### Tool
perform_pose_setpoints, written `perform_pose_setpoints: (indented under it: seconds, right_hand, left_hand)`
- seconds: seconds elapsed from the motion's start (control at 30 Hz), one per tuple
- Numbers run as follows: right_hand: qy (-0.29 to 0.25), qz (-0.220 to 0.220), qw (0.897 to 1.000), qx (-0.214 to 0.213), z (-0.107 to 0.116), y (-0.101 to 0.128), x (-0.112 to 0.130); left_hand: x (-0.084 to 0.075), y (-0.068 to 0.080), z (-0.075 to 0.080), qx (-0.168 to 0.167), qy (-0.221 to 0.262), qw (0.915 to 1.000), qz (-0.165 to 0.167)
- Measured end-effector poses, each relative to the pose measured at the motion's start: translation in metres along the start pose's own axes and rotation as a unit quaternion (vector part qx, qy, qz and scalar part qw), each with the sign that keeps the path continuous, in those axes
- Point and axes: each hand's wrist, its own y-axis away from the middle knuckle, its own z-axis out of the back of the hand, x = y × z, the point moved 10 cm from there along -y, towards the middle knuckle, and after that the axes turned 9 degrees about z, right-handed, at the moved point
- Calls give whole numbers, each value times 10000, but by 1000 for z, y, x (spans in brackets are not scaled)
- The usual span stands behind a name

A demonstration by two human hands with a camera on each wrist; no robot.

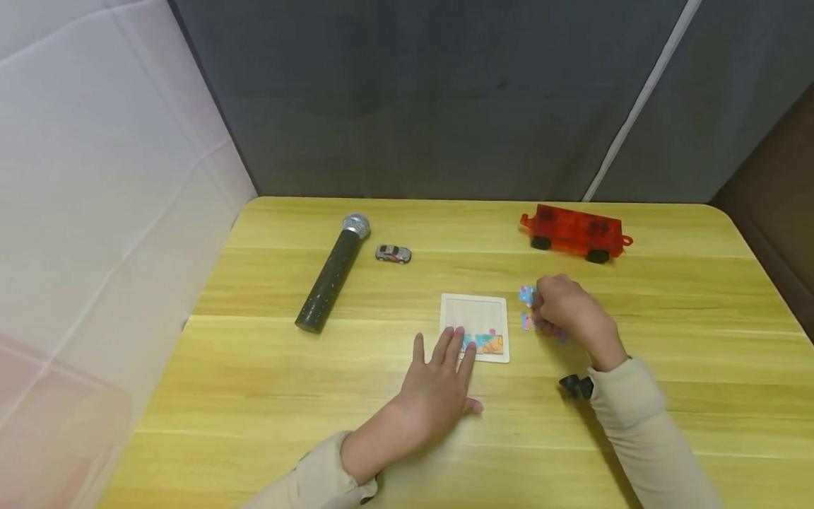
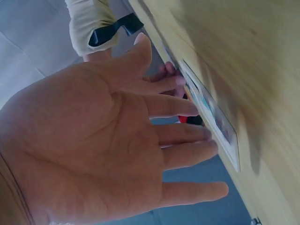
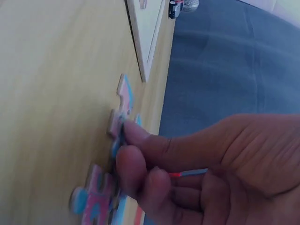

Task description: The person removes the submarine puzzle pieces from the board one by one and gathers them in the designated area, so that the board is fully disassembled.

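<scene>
A small square puzzle tray [image 1: 473, 311] with a pale rim lies on the table, joined colourful pieces [image 1: 491, 344] along its near side. My left hand [image 1: 432, 396] has its fingers spread and straight, the fingertips over the tray's near left part and its pieces. To the right of the tray, my right hand [image 1: 569, 311] is bent down over loose jigsaw pieces [image 1: 526, 295]. In the right wrist view its thumb and index finger pinch a jigsaw piece [image 3: 116, 146], largely hidden by the fingertips. Pink and blue pieces [image 3: 96, 199] lie around those fingers.
Behind the right hand stands a red see-through toy wagon [image 1: 575, 232] with black wheels. A dark microphone [image 1: 331, 279] with a silver head lies at the left, a small toy car [image 1: 393, 254] beside it. Grey cloth [image 1: 413, 99] hangs behind the table's far edge.
</scene>
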Motion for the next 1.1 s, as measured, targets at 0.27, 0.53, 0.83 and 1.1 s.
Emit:
perform_pose_setpoints:
  seconds: [0.27,0.53,0.83,1.1]
  right_hand:
    - [1129,1641,9798,-186,-15,3,57]
    - [1315,1971,9710,-316,-38,15,72]
    - [805,1757,9806,-332,-43,2,69]
    - [627,1854,9792,-527,-40,3,70]
  left_hand:
    - [-13,-16,-39,-96,-257,9996,-73]
    - [-19,-37,-72,-474,-434,9978,-142]
    - [-18,-23,-42,-282,-531,9982,42]
    - [-17,-21,-39,-355,-772,9962,165]
